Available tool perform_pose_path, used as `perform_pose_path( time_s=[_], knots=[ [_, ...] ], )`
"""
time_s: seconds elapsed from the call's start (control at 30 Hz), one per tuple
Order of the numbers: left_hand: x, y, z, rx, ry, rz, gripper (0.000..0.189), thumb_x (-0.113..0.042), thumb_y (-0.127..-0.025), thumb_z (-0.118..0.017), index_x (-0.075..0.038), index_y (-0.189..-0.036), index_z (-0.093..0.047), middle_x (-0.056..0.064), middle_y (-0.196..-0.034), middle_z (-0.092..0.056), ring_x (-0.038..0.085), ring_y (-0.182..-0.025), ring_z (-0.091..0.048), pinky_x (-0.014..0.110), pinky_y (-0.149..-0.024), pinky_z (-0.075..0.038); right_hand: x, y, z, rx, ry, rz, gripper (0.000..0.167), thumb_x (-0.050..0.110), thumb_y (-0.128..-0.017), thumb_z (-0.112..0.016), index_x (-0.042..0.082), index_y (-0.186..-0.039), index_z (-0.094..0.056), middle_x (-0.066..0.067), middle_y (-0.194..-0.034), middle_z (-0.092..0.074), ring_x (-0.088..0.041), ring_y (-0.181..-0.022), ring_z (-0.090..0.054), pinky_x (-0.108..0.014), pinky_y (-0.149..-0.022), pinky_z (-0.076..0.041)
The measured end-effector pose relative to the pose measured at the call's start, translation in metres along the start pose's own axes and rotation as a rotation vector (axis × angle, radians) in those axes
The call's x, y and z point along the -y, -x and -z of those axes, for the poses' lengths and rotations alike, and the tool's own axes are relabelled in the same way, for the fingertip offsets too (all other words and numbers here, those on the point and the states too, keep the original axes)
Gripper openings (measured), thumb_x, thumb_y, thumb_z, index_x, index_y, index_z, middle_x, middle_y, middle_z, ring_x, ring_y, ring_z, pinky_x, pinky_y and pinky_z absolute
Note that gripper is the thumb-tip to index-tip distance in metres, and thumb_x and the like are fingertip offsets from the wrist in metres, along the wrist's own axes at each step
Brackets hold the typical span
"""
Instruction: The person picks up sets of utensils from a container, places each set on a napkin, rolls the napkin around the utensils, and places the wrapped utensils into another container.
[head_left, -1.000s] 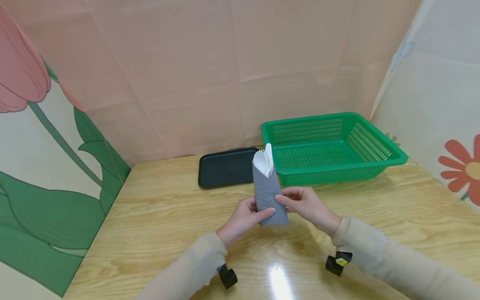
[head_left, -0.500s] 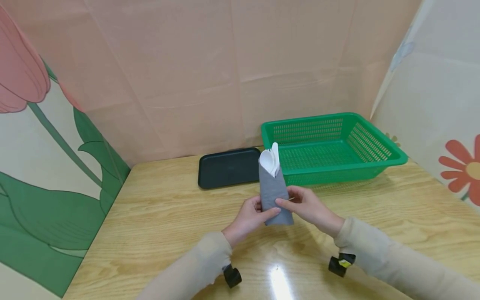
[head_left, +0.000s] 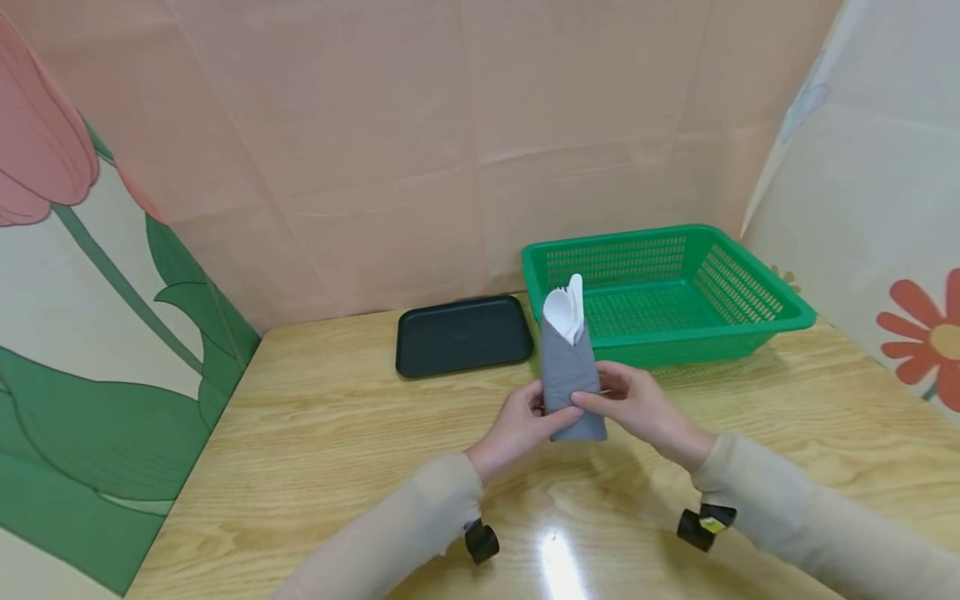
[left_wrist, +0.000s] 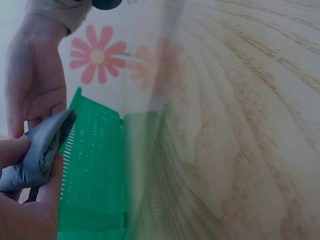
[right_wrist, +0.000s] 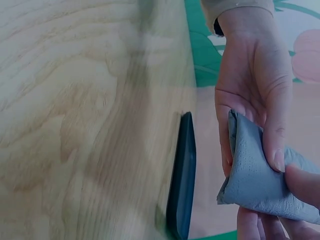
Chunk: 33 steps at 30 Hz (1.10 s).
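Observation:
Both hands hold a grey napkin (head_left: 568, 371) folded into a pocket, raised over the table. White plastic cutlery stands out of its top: a spoon (head_left: 557, 311) in front, a knife (head_left: 577, 293) at its right, and fork tines just behind the spoon. Their lower parts are hidden in the napkin. The left hand (head_left: 517, 429) grips the lower left side, thumb across the front. On the right side, the right hand (head_left: 648, 411) pinches the napkin with its thumb in front. Seen from the right wrist, the folded bottom end of the napkin (right_wrist: 262, 170) lies between both thumbs and the fingers behind.
Behind the hands at the right stands a green plastic basket (head_left: 675, 339) with slotted walls. A black tray (head_left: 463, 337) lies to its left near the back edge of the wooden table (head_left: 330, 425). Pink sheeting (head_left: 360, 167) covers the back, with flower-printed walls on both sides.
Both hands have carried the napkin with its cutlery to the right and slightly up, so it now overlaps the basket's front left corner and no longer covers the tray. Their grip looks the same.

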<state>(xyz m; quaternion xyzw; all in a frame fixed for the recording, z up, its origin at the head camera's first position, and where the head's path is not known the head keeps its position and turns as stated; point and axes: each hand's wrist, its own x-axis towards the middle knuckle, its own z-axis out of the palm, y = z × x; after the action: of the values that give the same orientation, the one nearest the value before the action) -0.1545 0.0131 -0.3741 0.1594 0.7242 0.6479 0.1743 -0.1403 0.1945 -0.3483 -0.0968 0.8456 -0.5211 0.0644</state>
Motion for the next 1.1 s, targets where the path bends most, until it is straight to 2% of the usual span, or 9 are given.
perform_pose_path(
  time_s=[0.17, 0.3, 0.53, 0.63, 0.93, 1.0, 1.1],
  knots=[
    [-0.006, -0.006, -0.005, 0.036, 0.015, 0.015, 0.037, -0.023, -0.089, -0.063, -0.015, -0.125, -0.055, 0.007, -0.121, -0.062, 0.015, -0.100, -0.063, 0.028, -0.080, -0.053, 0.001, 0.003, 0.011, -0.013, 0.021, -0.004, 0.055, 0.030, -0.090, -0.061, 0.000, -0.134, -0.046, -0.022, -0.124, -0.058, -0.031, -0.109, -0.059, -0.040, -0.085, -0.052],
    [-0.013, -0.012, -0.010, 0.034, 0.013, 0.033, 0.039, -0.026, -0.088, -0.065, -0.019, -0.125, -0.054, 0.002, -0.120, -0.060, 0.015, -0.096, -0.065, 0.029, -0.078, -0.054, 0.001, 0.004, 0.022, -0.017, 0.026, -0.006, 0.057, 0.032, -0.090, -0.061, 0.001, -0.134, -0.045, -0.023, -0.125, -0.058, -0.031, -0.110, -0.060, -0.041, -0.086, -0.052],
    [-0.022, -0.020, -0.015, 0.045, -0.017, -0.050, 0.042, -0.019, -0.088, -0.065, -0.014, -0.127, -0.053, 0.007, -0.121, -0.060, 0.014, -0.093, -0.065, 0.025, -0.076, -0.053, 0.001, 0.004, 0.036, 0.003, 0.015, -0.021, 0.059, 0.031, -0.091, -0.059, -0.002, -0.137, -0.040, -0.027, -0.123, -0.058, -0.025, -0.104, -0.063, -0.040, -0.086, -0.052],
    [-0.024, -0.023, -0.016, 0.051, -0.036, -0.054, 0.044, -0.018, -0.087, -0.065, -0.013, -0.129, -0.051, 0.008, -0.121, -0.060, 0.012, -0.093, -0.064, 0.023, -0.075, -0.053, -0.001, 0.003, 0.040, 0.019, 0.007, -0.023, 0.060, 0.030, -0.092, -0.059, -0.003, -0.138, -0.038, -0.028, -0.124, -0.057, -0.023, -0.104, -0.063, -0.039, -0.086, -0.052],
    [-0.028, -0.035, -0.013, 0.045, -0.114, -0.030, 0.051, -0.022, -0.085, -0.068, -0.011, -0.130, -0.047, 0.011, -0.114, -0.062, 0.011, -0.091, -0.061, 0.024, -0.072, -0.052, -0.003, 0.001, 0.050, 0.043, -0.022, -0.045, 0.062, 0.030, -0.093, -0.057, -0.005, -0.139, -0.035, -0.029, -0.124, -0.056, -0.009, -0.095, -0.064, -0.032, -0.083, -0.054],
    [-0.029, -0.038, -0.010, 0.038, -0.134, -0.045, 0.051, -0.022, -0.085, -0.068, -0.009, -0.130, -0.046, 0.011, -0.113, -0.063, 0.013, -0.092, -0.062, 0.024, -0.074, -0.052, -0.003, 0.000, 0.052, 0.033, -0.017, -0.052, 0.063, 0.031, -0.092, -0.058, -0.005, -0.139, -0.035, -0.028, -0.124, -0.056, -0.006, -0.094, -0.064, -0.031, -0.082, -0.054],
    [-0.032, -0.041, -0.002, 0.010, -0.209, -0.102, 0.045, -0.026, -0.089, -0.064, -0.008, -0.127, -0.049, 0.012, -0.110, -0.065, 0.016, -0.095, -0.063, 0.024, -0.077, -0.052, -0.002, -0.002, 0.057, 0.012, -0.006, -0.068, 0.065, 0.032, -0.092, -0.058, -0.006, -0.139, -0.034, -0.027, -0.124, -0.056, -0.002, -0.091, -0.063, -0.029, -0.082, -0.054]
  ],
)
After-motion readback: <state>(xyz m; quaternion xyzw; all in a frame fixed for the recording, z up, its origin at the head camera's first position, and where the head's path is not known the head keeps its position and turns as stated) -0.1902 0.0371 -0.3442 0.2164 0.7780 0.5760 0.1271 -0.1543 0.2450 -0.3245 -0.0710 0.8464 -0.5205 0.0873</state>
